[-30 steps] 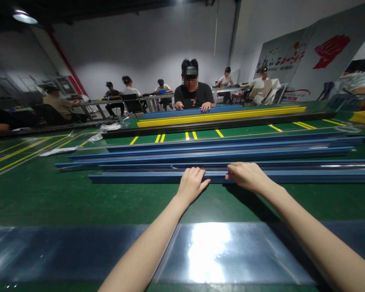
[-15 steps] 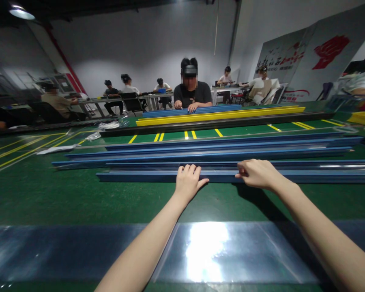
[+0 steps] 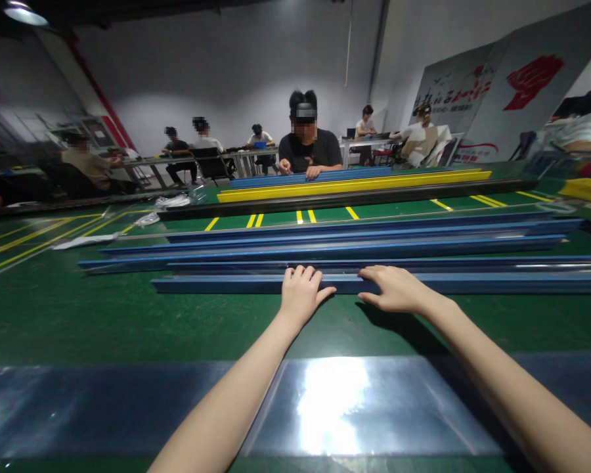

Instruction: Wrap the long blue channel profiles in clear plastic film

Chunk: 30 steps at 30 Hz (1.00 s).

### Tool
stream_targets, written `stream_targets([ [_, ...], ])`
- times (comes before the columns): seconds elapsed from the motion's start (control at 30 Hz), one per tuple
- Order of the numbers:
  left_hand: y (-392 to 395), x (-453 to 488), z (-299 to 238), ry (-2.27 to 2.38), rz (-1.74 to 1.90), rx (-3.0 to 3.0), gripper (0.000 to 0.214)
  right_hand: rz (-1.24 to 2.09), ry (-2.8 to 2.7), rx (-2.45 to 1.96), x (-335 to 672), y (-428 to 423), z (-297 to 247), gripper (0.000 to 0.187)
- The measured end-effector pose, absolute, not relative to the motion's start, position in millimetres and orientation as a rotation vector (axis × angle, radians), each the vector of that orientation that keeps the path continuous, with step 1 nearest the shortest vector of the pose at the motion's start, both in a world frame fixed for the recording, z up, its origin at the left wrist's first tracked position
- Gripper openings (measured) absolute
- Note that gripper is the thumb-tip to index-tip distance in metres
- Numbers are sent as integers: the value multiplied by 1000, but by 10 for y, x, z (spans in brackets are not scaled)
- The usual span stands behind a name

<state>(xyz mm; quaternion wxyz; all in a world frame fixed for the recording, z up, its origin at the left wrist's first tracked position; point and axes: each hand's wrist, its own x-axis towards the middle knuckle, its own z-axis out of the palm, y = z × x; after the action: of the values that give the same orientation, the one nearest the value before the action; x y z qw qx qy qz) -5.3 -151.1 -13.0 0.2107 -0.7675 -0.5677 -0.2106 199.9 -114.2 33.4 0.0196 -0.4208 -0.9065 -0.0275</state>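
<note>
A long blue channel strip [image 3: 217, 286] lies crosswise on the green table before me. My left hand [image 3: 300, 292] rests on its front wall, fingers hooked over the top edge into the groove and thumb stretched to the right. Just to the right is my right hand [image 3: 394, 289], with thumb and fingers apart around the same front wall; its fingertips reach the top edge, and whether the thumb touches the strip I cannot tell. Clear film or plastic strip [image 3: 546, 266] glints inside the groove toward the right.
More blue channel strips [image 3: 325, 249] lie just behind. Farther back are a black strip [image 3: 276, 205] and a yellow strip [image 3: 354, 186]. A wide, shiny transparent sheet [image 3: 142, 407] covers the near table. A co-worker [image 3: 310, 154] sits opposite, hands on blue strips.
My right hand has moved left along the strip, closer to my left hand, and its pinched fingers have opened. My left hand stays in place on the strip.
</note>
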Motion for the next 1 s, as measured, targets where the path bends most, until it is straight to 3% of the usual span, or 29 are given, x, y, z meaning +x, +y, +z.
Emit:
stream_targets([
  [1.0,-1501,-49,-151,-1569,-596,-2122,38,13,-2638,-1185,1946,-1125,173,30],
])
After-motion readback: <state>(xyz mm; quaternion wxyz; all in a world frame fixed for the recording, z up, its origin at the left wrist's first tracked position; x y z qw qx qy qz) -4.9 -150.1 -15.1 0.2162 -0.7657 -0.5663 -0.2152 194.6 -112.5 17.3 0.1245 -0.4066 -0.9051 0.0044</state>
